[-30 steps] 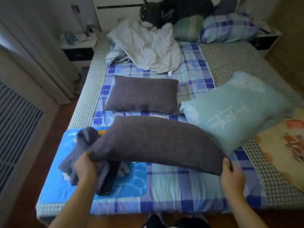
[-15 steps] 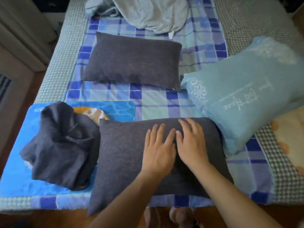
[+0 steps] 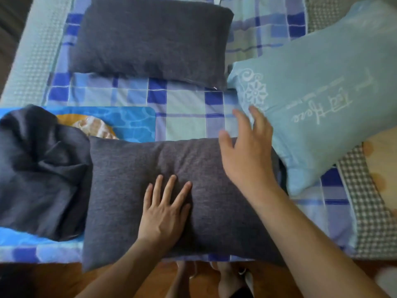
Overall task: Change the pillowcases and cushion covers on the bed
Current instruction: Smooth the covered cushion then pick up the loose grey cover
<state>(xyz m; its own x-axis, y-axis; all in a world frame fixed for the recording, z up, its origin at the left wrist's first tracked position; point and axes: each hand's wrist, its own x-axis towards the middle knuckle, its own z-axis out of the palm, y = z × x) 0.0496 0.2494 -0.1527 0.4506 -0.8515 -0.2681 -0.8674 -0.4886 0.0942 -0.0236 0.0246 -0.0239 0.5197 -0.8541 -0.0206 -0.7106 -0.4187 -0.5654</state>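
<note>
My left hand [image 3: 163, 211] lies flat, fingers spread, pressing the near grey pillow [image 3: 171, 203] at the bed's [image 3: 38, 61] front edge. My right hand [image 3: 247, 151] hovers open, fingers spread, over its far right corner, nothing gripped. Crumpled dark cover [image 3: 38, 173] touches the pillow's left side. Light blue pillow [image 3: 318, 93] lies right; second grey pillow [image 3: 150, 37] farther back.

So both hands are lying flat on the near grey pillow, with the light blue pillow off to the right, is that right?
Not quite. Only the left hand lies flat on the near grey pillow. The right hand is raised with fingers spread, reaching toward the light blue pillow, which does lie to the right. The head view shows this.
</note>
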